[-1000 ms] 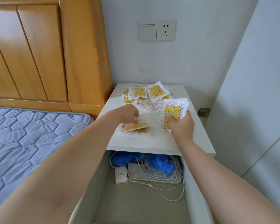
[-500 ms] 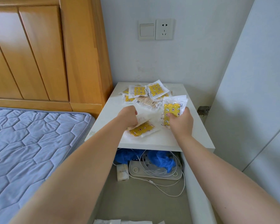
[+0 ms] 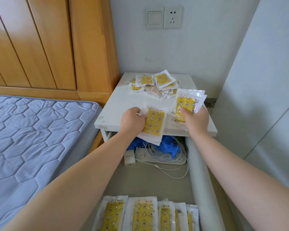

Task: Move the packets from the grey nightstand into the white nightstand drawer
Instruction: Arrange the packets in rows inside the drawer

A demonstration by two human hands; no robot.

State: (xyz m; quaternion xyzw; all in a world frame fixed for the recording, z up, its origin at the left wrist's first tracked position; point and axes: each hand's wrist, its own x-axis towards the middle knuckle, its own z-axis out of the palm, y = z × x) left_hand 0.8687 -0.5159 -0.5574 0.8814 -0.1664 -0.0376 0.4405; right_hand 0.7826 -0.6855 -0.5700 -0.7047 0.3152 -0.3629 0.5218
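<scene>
Five or so yellow packets were already lined up in the open drawer, one stack was pinched in the left hand, a second stack gripped in the right hand above the nightstand top, and a loose pile was left at its back.

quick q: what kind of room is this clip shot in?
Most likely a bedroom: a quilted mattress against a wooden headboard, and beside it a nightstand strewn with packets, its drawer pulled open.
</scene>
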